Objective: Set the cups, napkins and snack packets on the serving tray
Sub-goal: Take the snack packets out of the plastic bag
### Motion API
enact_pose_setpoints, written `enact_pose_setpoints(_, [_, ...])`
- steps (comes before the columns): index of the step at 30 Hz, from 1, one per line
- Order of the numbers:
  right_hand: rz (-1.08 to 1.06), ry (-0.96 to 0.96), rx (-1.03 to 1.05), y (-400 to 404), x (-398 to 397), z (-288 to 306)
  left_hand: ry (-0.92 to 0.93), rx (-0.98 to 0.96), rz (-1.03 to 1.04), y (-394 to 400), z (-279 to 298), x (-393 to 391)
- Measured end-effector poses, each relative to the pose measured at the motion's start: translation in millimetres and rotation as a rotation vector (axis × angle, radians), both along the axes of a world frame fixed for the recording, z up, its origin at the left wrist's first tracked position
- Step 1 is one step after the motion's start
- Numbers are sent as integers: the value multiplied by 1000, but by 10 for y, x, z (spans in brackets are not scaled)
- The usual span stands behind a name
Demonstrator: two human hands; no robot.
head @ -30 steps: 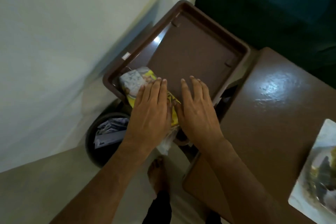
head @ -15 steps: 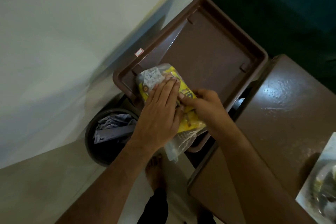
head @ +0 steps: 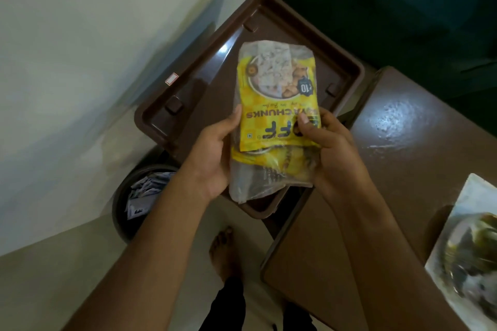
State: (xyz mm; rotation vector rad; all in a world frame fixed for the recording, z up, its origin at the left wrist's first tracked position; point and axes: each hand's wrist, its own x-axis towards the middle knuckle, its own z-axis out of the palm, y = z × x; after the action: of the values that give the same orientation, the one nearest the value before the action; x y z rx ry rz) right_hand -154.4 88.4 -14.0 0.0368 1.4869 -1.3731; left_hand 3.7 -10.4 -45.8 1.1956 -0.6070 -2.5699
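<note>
A stack of yellow snack packets (head: pixel 277 94) is held above the brown serving tray (head: pixel 185 94), with at least two packets overlapping. My left hand (head: pixel 212 153) grips the stack's left edge, thumb on top. My right hand (head: pixel 325 145) grips its right edge, thumb pressed on the yellow print. The packets' far end hangs over the middle of the tray. The tray's bare floor shows to the left of the packets, and its near corner is hidden under them. No cups or napkins are in view.
A brown table (head: pixel 398 148) lies to the right, with a white plate (head: pixel 468 250) at its right edge. A dark round bin (head: pixel 139 196) with paper scraps stands below the tray on the left. A pale wall runs along the left. My bare foot (head: pixel 223 252) is on the floor.
Both hands lay flat on the packets in the tray, then took hold of them. The stack is now lifted off the tray and held by its two sides.
</note>
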Motion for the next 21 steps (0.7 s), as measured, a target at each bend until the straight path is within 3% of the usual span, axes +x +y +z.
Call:
enact_pose_setpoints(3, [-29,17,23,83,-67,-34,-60,45,2,-37,21,-74])
enact_pose_setpoints(8, [-121,184,63,270,-288,-18,-349,-139,214,-150,-103,32])
enact_pose_setpoints(13, [-233,150,42,447,-417,35,-296,-78,186,-139,-76,50])
enact_pose_setpoints(17, [-111,77,13,462,-263,20,-173,-14,-90,10,-3,-148])
enact_pose_setpoints(21, [-74,97,13,437,-281,21,-205,-8,-20,9,-28,-171])
